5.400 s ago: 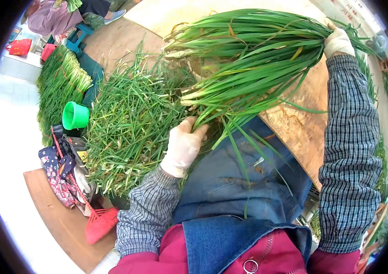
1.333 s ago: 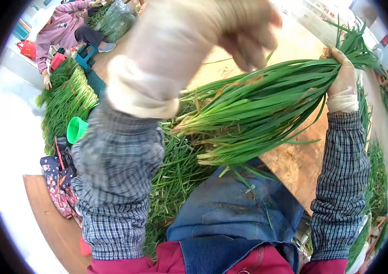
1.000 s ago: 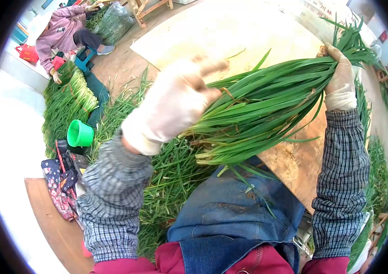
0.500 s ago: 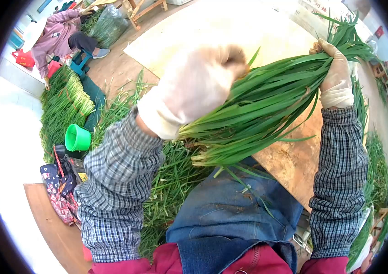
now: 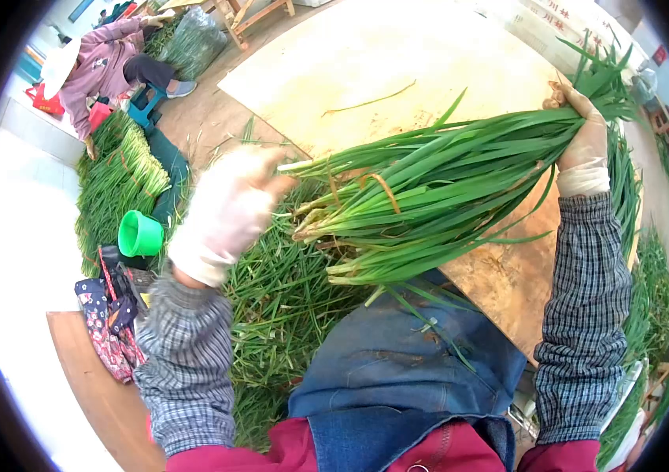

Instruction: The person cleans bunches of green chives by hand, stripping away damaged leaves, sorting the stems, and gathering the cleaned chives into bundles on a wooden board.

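The person's right hand (image 5: pixel 585 145) is closed round the leafy end of a bunch of green stalks (image 5: pixel 460 169), fingers wrapped and pressed in. The bunch spreads from that grip towards the left hand (image 5: pixel 228 206), its pale root ends fanned above a pile of loose greens (image 5: pixel 279 338). The left hand is blurred by motion just beside the uppermost root ends; whether its fingers pinch anything, the view cannot tell. With that hand off the middle of the bunch, only 1 hand seems to secure it, and the leaves look open to the other's reach. A curled orange strip (image 5: pixel 382 191) lies across the stalks, between the 2 hands; beyond them, 1 thin dry strand (image 5: pixel 370 101) lies on the board (image 5: pixel 327 59).
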Action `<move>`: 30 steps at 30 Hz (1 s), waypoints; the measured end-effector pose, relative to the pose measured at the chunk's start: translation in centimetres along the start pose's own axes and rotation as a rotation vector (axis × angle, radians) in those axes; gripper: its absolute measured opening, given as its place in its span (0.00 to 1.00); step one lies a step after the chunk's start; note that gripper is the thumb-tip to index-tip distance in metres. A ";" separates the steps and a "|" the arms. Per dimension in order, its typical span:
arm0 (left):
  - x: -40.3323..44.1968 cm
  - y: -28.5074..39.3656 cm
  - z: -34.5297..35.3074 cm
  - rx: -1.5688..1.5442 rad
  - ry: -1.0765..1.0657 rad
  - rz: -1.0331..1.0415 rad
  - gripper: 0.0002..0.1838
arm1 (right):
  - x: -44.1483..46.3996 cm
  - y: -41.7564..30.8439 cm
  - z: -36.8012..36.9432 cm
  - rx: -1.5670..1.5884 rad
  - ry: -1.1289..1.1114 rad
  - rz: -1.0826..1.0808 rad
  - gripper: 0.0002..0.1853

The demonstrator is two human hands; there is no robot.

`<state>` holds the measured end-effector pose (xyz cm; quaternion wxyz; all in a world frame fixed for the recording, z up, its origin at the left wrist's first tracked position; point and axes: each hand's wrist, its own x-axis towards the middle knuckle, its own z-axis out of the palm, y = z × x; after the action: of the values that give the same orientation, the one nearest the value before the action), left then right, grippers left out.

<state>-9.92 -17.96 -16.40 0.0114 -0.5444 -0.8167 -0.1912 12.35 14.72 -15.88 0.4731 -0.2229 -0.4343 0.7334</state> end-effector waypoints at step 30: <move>-10.0 -2.1 0.9 -0.075 0.087 -0.186 0.11 | -0.7 -1.1 -0.9 0.521 -0.494 0.043 0.26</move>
<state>-7.56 -27.25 -20.15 0.0087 -0.4572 -0.8548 -0.2452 13.81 14.70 -15.49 0.3793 0.0800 -0.3292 0.8610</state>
